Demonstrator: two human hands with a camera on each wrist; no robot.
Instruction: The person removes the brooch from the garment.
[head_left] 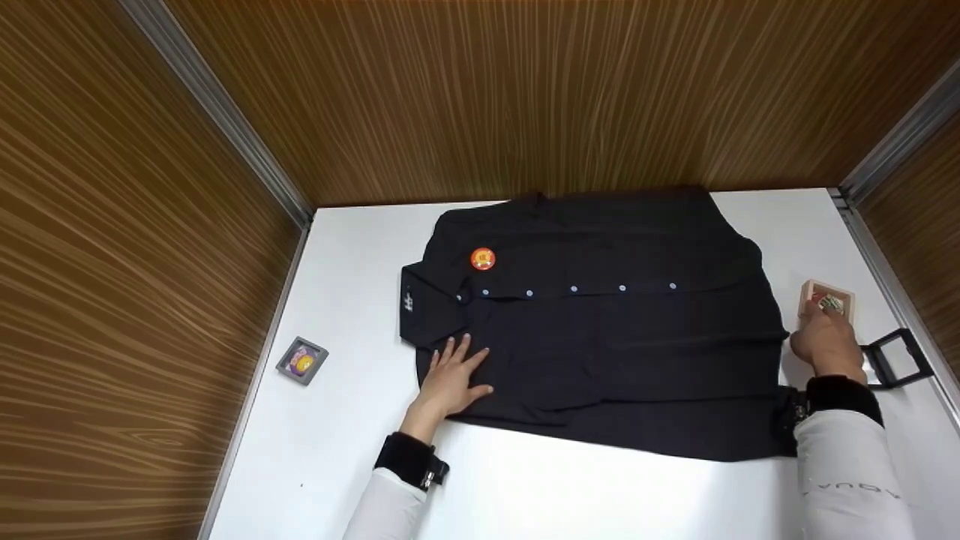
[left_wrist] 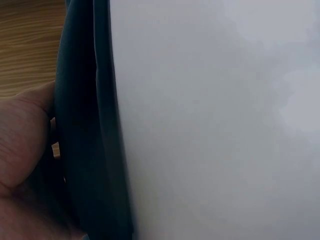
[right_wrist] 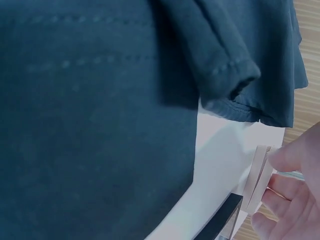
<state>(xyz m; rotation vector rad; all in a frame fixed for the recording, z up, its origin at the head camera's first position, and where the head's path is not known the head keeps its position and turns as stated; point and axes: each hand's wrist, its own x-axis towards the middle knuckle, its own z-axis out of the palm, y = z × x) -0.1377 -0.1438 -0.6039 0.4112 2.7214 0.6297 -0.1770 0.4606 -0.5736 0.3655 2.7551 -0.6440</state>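
Note:
A dark button-up shirt (head_left: 645, 345) lies spread out with its collar (head_left: 427, 304) to the left. On its upper chest sits a round orange-red badge (head_left: 483, 259). My left hand (head_left: 450, 382) rests on the shirt just below the collar, fingers straight and spread; in the left wrist view its palm edge (left_wrist: 22, 135) shows beside dark cloth. At the far right my right hand (head_left: 829, 341) reaches into a small wooden box (head_left: 846, 292) containing a greenish patterned item (head_left: 831, 303) and something red. Its thumb (right_wrist: 289, 156) is at the box's edge; what the fingertips hold, if anything, is hidden.
A small grey frame (head_left: 304, 361) with a purple and yellow round piece stands at the left of the white table (head_left: 360, 270). Near my right wrist is a black square frame (head_left: 900, 358). Wood-grained walls (head_left: 525, 97) close off the back and sides.

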